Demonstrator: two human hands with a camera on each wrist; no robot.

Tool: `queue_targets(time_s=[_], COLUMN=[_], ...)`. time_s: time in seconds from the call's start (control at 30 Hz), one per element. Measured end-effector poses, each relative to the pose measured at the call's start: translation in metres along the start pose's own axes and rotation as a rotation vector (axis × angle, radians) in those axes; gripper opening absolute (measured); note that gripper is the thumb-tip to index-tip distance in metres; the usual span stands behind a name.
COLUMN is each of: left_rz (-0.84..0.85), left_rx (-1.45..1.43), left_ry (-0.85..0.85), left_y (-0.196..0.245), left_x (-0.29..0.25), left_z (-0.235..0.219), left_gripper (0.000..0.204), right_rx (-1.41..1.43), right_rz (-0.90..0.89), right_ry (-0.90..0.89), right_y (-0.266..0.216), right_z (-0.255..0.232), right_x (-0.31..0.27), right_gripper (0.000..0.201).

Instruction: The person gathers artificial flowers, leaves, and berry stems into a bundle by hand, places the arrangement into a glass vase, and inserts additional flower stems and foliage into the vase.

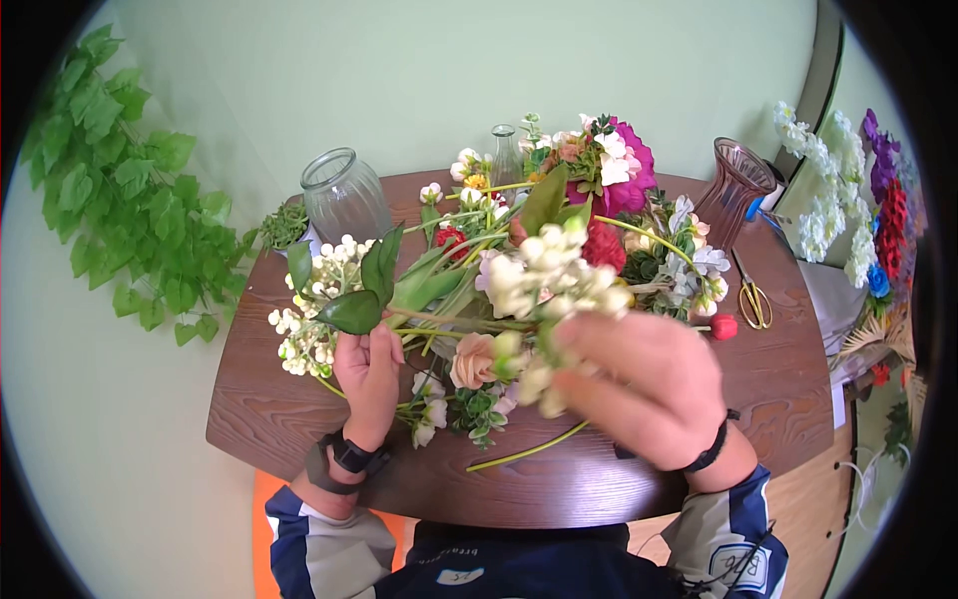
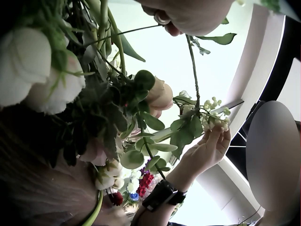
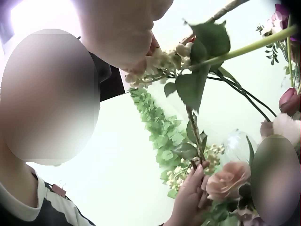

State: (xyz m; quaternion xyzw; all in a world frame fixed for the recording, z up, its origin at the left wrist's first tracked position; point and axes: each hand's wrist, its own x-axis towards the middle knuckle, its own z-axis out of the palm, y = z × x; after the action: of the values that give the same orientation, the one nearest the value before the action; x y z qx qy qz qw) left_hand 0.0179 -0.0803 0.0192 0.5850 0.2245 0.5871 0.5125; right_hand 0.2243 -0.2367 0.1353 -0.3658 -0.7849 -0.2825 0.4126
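My left hand pinches a brown stem bearing dark green leaves, left of the flower pile; one cluster of cream berries lies beside it. The same hand shows at the top of the left wrist view, with the stem hanging from it. At the stem's other end, my right hand, blurred in the head view, holds a cluster of cream berries. The left wrist view shows those berries pinched between the right hand's fingertips. A peach rose lies beneath the stem.
Glass jar and small potted plant stand at the back left, a clear bottle behind the pile. Pink vase and scissors are at the right. A cut green stem lies near the front edge.
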Motion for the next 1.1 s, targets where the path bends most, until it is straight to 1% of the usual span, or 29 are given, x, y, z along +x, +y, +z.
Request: queue_targets(time_s=[0.03, 0.07, 0.1, 0.17, 0.2, 0.23, 0.27, 0.3, 0.33, 0.37, 0.43, 0.47, 0.5, 0.57, 0.6, 0.63, 0.7, 0.73, 0.77, 0.8, 0.83, 0.87, 0.9, 0.93, 0.97, 1.0, 1.03, 1.07, 1.1], left_rz=[0.007, 0.013, 0.013, 0.057, 0.057, 0.016, -0.022, -0.018, -0.001, 0.014, 0.012, 0.011, 0.011, 0.006, 0.007, 0.012, 0.012, 0.03, 0.05, 0.052, 0.131, 0.21, 0.211, 0.245, 0.28, 0.284, 0.218, 0.15, 0.15], left_rx=[0.031, 0.063, 0.063, 0.046, 0.046, -0.001, -0.05, -0.051, -0.031, -0.009, -0.006, -0.004, -0.005, 0.017, 0.017, 0.016, 0.017, 0.017, 0.015, 0.014, 0.05, 0.087, 0.089, 0.114, 0.138, 0.14, 0.168, 0.196, 0.198], left_ry=[-0.025, -0.051, -0.052, -0.071, -0.072, -0.027, 0.02, 0.021, -0.034, -0.089, -0.062, -0.035, -0.035, -0.051, -0.05, -0.047, -0.043, -0.021, 0.0, 0.001, -0.002, -0.005, -0.004, -0.007, -0.01, -0.008, 0.032, 0.071, 0.073], left_y=[-0.001, -0.001, -0.002, -0.005, -0.006, -0.007, -0.008, -0.009, -0.01, -0.009, -0.007, -0.005, -0.003, -0.001, -0.001, 0.0, 0.002, 0.004, 0.005, 0.003, 0.0, -0.001, 0.0, 0.001, 0.004, 0.009, 0.017, 0.021, 0.021], left_x=[-0.001, -0.001, -0.001, -0.002, -0.003, -0.003, -0.003, -0.002, -0.001, 0.0, 0.0, 0.0, 0.0, 0.0, 0.0, 0.0, -0.002, -0.003, -0.003, -0.002, -0.002, -0.001, -0.002, -0.005, -0.006, -0.009, -0.012, -0.014, -0.014], left_z=[-0.002, -0.004, -0.004, -0.005, -0.004, -0.002, -0.002, -0.004, -0.008, -0.009, -0.005, -0.003, -0.003, -0.003, -0.003, -0.002, 0.0, 0.002, 0.003, 0.002, 0.0, -0.003, -0.005, -0.007, -0.008, -0.007, -0.004, -0.002, -0.002], left_gripper=[0.015, 0.016, 0.016, 0.017, 0.017, 0.017, 0.017, 0.017, 0.018, 0.018, 0.018, 0.019, 0.019, 0.019, 0.019, 0.02, 0.02, 0.017, 0.014, 0.014, 0.012, 0.012, 0.012, 0.012, 0.019, 0.019, 0.011, 0.022, 0.022], right_rx=[0.065, 0.021, 0.021, 0.042, 0.065, 0.064, 0.019, -0.025, -0.02, -0.019, -0.165, -0.222, -0.223, -0.142, -0.114, -0.113, -0.148, -0.226, -0.178, -0.077, 0.025, 0.095, 0.164, 0.189, 0.185, 0.193, 0.2, 0.217, 0.268], right_rz=[-0.013, -0.079, -0.079, 0.004, 0.052, 0.05, 0.105, 0.159, 0.246, 0.245, 0.318, 0.321, 0.321, 0.42, 0.378, 0.378, 0.389, 0.409, 0.449, 0.565, 0.68, 0.686, 0.691, 0.602, 0.623, 0.6, 0.576, 0.582, 0.542], right_ry=[-0.037, -0.062, -0.061, -0.252, -0.287, -0.286, -0.348, -0.409, -0.416, -0.416, -0.289, -0.257, -0.258, 0.001, 0.054, 0.054, 0.212, 0.182, 0.193, 0.175, 0.157, 0.075, -0.007, 0.003, -0.051, -0.113, -0.174, -0.196, -0.194], right_y=[-0.003, -0.004, -0.004, -0.003, -0.001, 0.001, 0.004, 0.007, 0.011, 0.015, 0.023, 0.027, 0.028, 0.031, 0.037, 0.038, 0.035, 0.031, 0.027, 0.023, 0.021, 0.024, 0.025, 0.025, 0.022, 0.019, 0.015, 0.013, 0.01], right_z=[0.005, 0.009, 0.012, 0.017, 0.02, 0.021, 0.021, 0.021, 0.025, 0.028, 0.034, 0.036, 0.039, 0.045, 0.049, 0.049, 0.046, 0.043, 0.041, 0.043, 0.045, 0.047, 0.048, 0.049, 0.05, 0.048, 0.045, 0.048, 0.047], right_x=[0.002, 0.008, 0.01, 0.01, 0.006, 0.007, 0.009, 0.011, 0.008, 0.004, -0.005, -0.009, -0.012, -0.017, -0.022, -0.022, -0.021, -0.019, -0.016, -0.016, -0.018, -0.023, -0.025, -0.023, -0.025, -0.022, -0.02, -0.022, -0.021], right_gripper=[0.027, 0.028, 0.028, 0.034, 0.038, 0.038, 0.041, 0.043, 0.056, 0.056, 0.061, 0.07, 0.07, 0.076, 0.081, 0.081, 0.083, 0.087, 0.085, 0.084, 0.083, 0.081, 0.079, 0.072, 0.059, 0.053, 0.046, 0.039, 0.039])
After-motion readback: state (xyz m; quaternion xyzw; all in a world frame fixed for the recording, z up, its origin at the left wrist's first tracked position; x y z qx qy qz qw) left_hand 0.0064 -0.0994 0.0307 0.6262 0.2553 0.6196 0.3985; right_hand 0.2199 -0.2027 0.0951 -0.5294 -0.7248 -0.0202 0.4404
